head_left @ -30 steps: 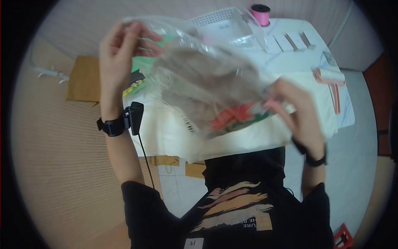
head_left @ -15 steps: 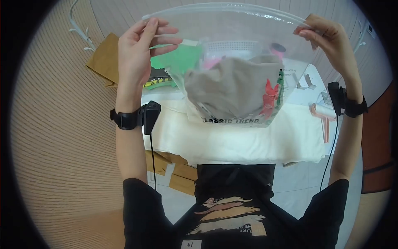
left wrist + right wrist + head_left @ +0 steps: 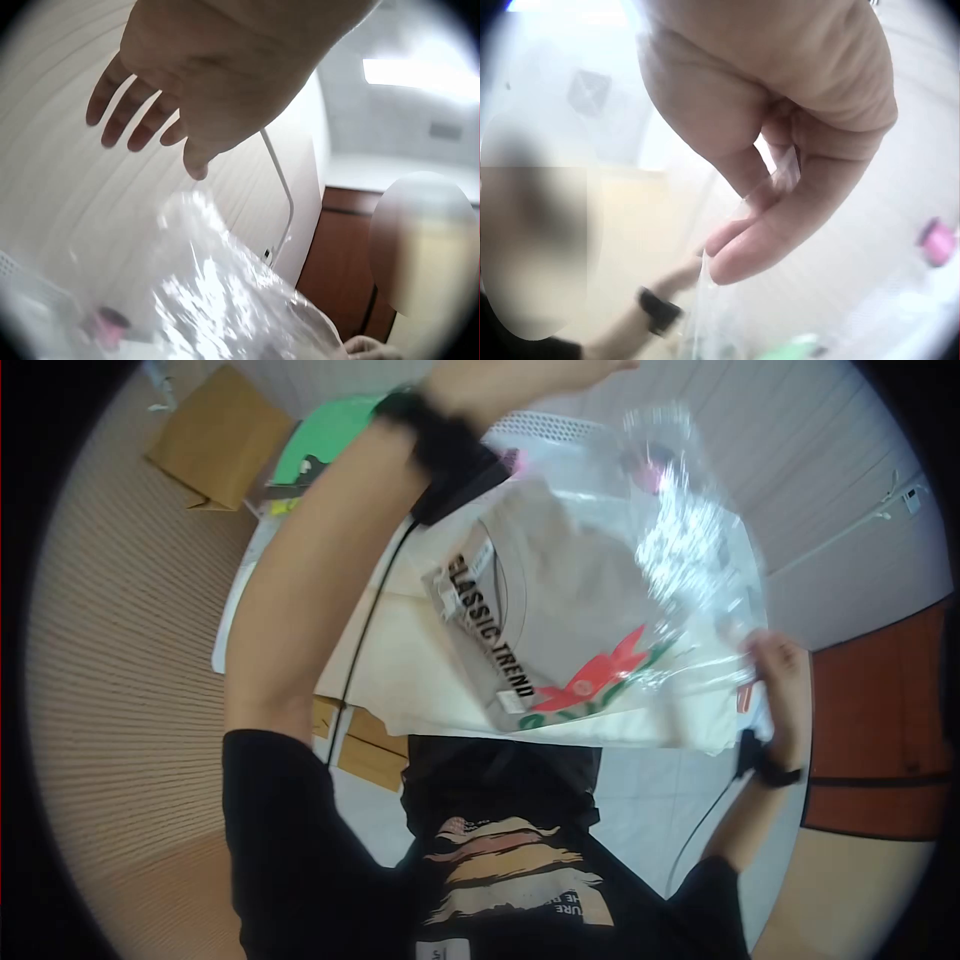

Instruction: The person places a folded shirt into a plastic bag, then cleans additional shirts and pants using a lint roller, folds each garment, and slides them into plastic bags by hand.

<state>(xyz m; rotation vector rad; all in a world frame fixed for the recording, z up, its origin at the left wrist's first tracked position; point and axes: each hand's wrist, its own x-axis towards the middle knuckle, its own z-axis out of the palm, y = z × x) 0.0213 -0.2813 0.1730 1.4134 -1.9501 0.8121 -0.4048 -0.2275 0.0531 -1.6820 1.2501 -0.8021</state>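
Observation:
A clear plastic bag, printed "CLASSIC TREND" with a red flower, lies tilted over a cream cloth. Inside is a folded grey-beige garment, with a pale tag visible near its left side. At the right, my right hand pinches the bag's edge; in the right wrist view, thumb and fingers close on the thin plastic. My left hand is raised past the far side of the bag, fingers spread and straight, apart from the shiny plastic below. Its fingers are mostly out of the head view.
Behind the bag are a white perforated basket and a pink ribbon spool. A green item and a brown paper bag are at the back left. More brown paper lies below the table's front edge.
The bag, held up by its top edge between both hands half a second ago, has come down and turned toward the right. My left hand has left it and swung up and forward; the right has lowered.

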